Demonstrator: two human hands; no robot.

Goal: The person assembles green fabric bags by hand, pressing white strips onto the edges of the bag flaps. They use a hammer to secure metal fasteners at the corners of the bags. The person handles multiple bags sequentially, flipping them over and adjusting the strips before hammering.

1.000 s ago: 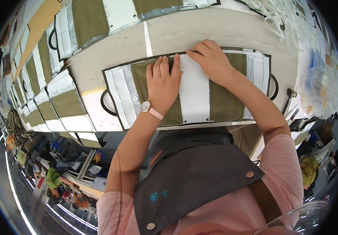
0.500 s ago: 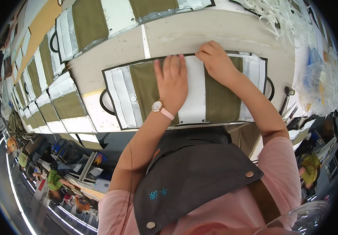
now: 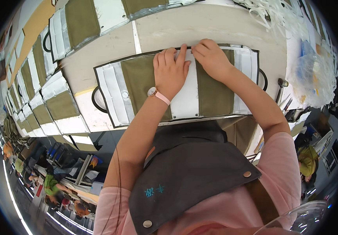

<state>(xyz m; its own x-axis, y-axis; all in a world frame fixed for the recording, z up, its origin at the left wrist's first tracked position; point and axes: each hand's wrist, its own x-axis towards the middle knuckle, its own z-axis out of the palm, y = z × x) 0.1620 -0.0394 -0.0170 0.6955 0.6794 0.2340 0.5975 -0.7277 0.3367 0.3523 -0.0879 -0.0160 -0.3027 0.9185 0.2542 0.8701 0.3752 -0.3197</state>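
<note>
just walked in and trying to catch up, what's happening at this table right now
A person stands at a long beige worktable, both hands pressed on a flat olive-green and white fabric panel with black edging. The left hand lies flat across its white middle strip, while the right hand pinches at the far edge. Similar panels lie alongside.

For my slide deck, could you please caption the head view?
Both hands, left and right, press flat on an olive-and-white fabric panel lying on the beige worktable.
</note>
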